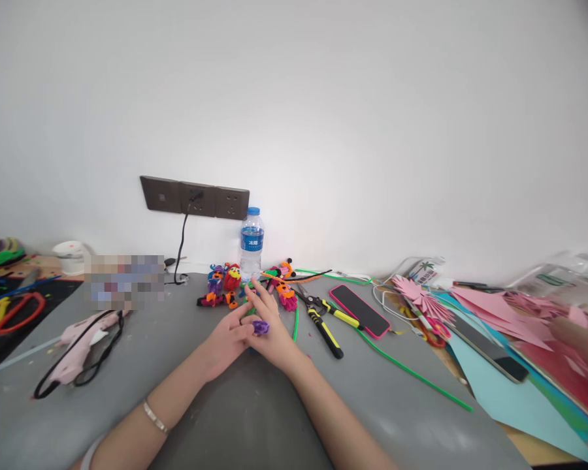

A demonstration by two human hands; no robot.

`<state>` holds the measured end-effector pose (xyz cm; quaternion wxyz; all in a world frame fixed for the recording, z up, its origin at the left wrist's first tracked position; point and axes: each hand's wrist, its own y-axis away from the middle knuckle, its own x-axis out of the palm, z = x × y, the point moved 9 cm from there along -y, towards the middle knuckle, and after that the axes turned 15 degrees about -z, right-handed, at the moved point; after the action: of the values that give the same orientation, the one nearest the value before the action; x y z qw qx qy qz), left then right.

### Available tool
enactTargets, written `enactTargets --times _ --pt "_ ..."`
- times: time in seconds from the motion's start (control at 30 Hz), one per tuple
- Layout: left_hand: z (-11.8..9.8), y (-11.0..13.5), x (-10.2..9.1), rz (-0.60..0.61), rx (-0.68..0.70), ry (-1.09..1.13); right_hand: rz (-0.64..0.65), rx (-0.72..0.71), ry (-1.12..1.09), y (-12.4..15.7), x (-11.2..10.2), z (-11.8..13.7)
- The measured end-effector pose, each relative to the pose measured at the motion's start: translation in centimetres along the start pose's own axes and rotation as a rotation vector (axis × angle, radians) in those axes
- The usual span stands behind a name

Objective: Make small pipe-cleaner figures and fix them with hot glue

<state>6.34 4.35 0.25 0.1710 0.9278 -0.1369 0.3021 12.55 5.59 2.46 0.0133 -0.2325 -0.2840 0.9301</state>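
My left hand (229, 343) and my right hand (269, 329) meet over the middle of the grey table. A small bunched purple fuzzy piece (261, 327), like pipe cleaner, sits on the back of my right hand's fingers. My left fingertips pinch at its edge; whether it loops round a finger I cannot tell. The right hand's fingers are stretched forward. Just past them are several pipe-cleaner figures, among them a red and yellow one (232, 277) and an orange and pink one (287, 295), partly behind my fingers.
A water bottle (251, 245) stands against the wall below a socket panel (195, 198). Pliers (326, 325), a pink-cased phone (360, 311) and a green pipe cleaner (414, 371) lie right; a pink glue gun (78, 349) left. Another person's hand (581, 343) is over papers, far right.
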Motion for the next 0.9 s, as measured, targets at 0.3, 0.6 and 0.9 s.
enactTargets --times 0.3,0.6,0.9 --pt "-0.4 -0.7 -1.2 -0.078 0.052 0.005 -0.042 -0.02 -0.071 -0.7 -0.9 1.1" --pt "-4.4 -1.7 -5.7 -0.4 0.305 0.004 -0.205 0.014 -0.268 -1.3 -2.3 0.6" --pt "-4.8 -1.1 -4.6 -0.365 0.506 -0.354 -0.234 0.132 -0.421 -1.8 -2.2 -0.9"
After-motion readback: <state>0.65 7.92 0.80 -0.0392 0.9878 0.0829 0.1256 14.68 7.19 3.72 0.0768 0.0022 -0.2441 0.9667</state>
